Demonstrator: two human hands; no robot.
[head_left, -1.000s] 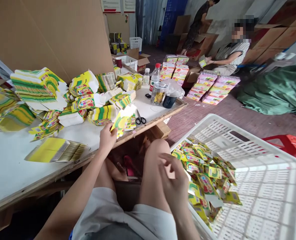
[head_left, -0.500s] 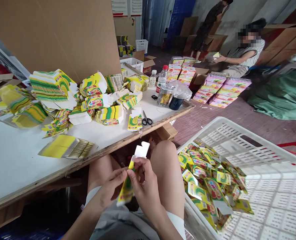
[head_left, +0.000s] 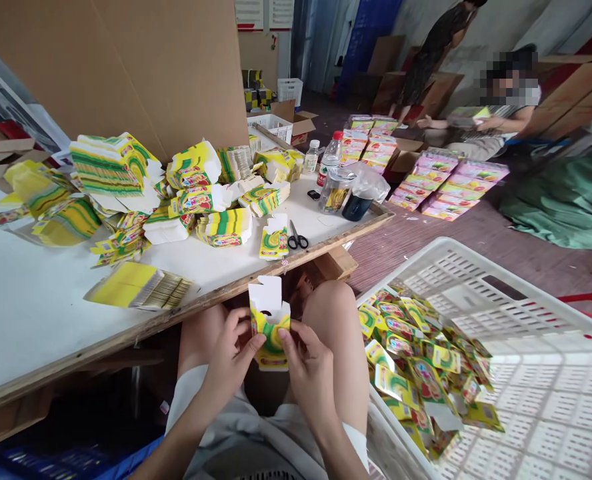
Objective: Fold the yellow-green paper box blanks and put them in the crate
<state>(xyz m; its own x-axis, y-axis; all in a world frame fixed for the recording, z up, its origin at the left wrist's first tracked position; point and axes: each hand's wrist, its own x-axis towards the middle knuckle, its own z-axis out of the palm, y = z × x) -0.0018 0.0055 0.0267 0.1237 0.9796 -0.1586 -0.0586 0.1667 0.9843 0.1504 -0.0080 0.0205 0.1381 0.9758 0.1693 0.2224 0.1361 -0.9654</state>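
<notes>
Big worktop (head_left: 36, 313) on my left w/ stacks (head_left: 223, 228) of flat cartons, white crate (head_left: 526, 313) of packets (head_left: 411, 360) on my right. Over my lap, left hand (head_left: 231, 357) & right hand (head_left: 309, 367) both pinch a small box (head_left: 272, 337), top flap open, btw my knees.

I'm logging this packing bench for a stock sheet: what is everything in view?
carton: one, yellow-green, white flaps up, over the lap
flat carton stacks: many, yellow-green, on the table
scissors: one, black, table edge
bottles: two, clear, table's far end
crate: one, white, at right
sachets: many, yellow-green, in the crate
boxes: many, pink, floor beyond
people: two, at the back
left hand: one, on the carton's left side
right hand: one, on the carton's right side
</notes>
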